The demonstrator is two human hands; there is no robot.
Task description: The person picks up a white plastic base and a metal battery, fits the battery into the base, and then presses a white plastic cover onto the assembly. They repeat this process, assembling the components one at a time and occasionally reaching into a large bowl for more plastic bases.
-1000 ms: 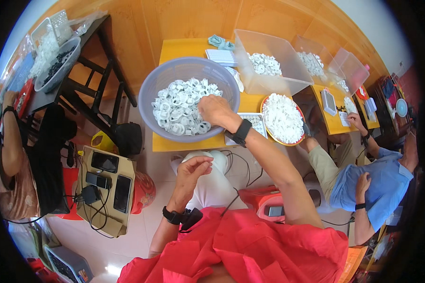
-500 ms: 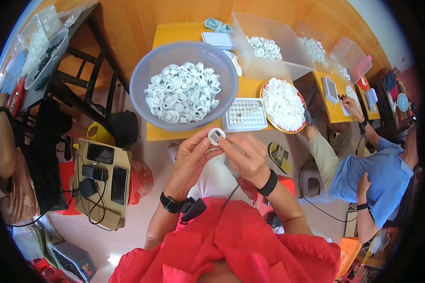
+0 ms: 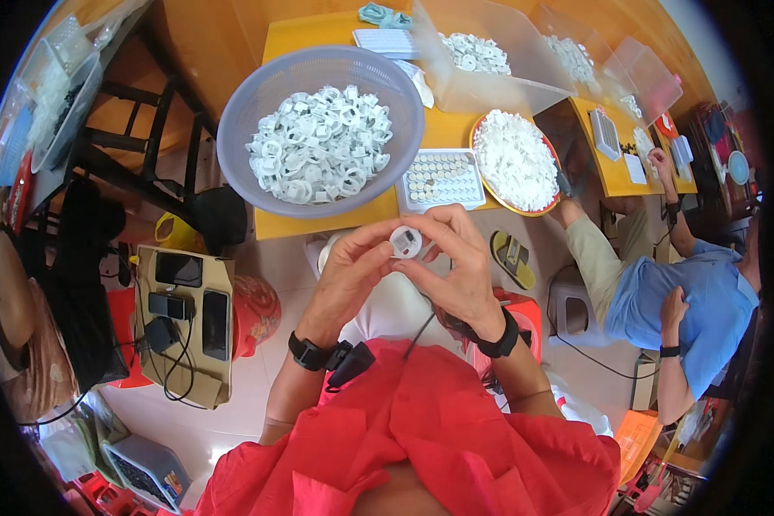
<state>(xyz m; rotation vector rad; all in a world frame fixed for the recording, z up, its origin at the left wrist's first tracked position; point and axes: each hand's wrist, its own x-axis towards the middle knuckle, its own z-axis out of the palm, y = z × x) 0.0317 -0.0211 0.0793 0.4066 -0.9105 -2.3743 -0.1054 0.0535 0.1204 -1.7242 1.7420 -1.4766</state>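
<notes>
Small round white plastic part (image 3: 405, 242), dark centre, pinched between both hands

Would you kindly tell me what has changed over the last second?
The right hand left the lavender basket and came back toward the body with a small round white part. The left hand rose to meet it, and both now pinch it. The basket, the tray of small pieces and the orange-rimmed plate stayed put.

My fingers (image 3: 378, 254) are covering the rim of the small white round part (image 3: 405, 242) I am holding, and its dark centre is looking too small to make out. My left hand (image 3: 350, 277) and right hand (image 3: 458, 267) are hiding its underside.
</notes>
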